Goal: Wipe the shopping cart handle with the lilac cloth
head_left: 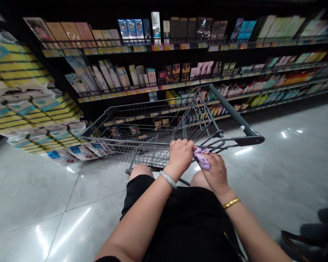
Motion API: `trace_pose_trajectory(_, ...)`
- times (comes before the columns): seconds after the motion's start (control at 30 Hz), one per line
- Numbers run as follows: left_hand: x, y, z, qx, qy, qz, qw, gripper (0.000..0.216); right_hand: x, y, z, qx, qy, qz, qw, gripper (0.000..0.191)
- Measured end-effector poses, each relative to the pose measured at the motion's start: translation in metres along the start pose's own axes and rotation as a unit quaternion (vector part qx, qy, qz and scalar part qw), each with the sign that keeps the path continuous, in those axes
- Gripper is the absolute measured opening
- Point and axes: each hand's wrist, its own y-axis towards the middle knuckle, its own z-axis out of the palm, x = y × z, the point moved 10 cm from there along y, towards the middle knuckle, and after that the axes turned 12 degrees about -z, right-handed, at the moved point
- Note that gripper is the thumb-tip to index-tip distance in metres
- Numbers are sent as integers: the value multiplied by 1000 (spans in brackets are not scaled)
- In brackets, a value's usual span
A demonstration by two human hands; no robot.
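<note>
A grey wire shopping cart stands in front of me with its dark handle at the right. My left hand is closed into a fist on the cart's near wire rim. Right beside it, my right hand is closed on a small purple cloth pressed against the cart frame. A pale bangle sits on my left wrist and a gold bangle on my right. My knees and black shorts show below the hands.
Dark store shelves full of boxed and bottled goods run across the back. A stack of yellow and blue packs fills the left. A shiny grey tile floor lies all around. A dark bag strap shows at lower right.
</note>
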Motion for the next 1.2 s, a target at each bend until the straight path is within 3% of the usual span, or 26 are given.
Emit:
trace_pose_trajectory(0.2,-1,2,2,3,7,-3,1000,25,-8,8,-18,-55,7,26,998,30)
trace_pose_trajectory(0.4,-5,9,6,6,2,-7,1000,21,-12,3,7,-5,-11,19,1000,24)
trace_pose_trajectory(0.57,-7,19,10,4,-9,-11,1000,26,-21,21,-14,-65,-12,33,997,26)
trace_pose_trajectory(0.7,-3,32,14,51,-30,2,998,27,-30,23,-1,-18,-39,35,998,26)
trace_pose_trajectory(0.8,2,38,9,87,-46,55,994,26,-33,20,8,9,-37,33,999,25)
trace_pose_trajectory(0.9,25,41,-3,71,-1,72,995,26,-32,29,-9,-34,-28,39,998,24)
trace_pose_trajectory(1.03,77,43,-9,63,62,6,996,30,-25,52,-27,-67,-40,34,996,26)
trace_pose_trajectory(1.2,103,41,-2,73,86,-35,993,32,-10,60,19,31,-92,38,995,32)
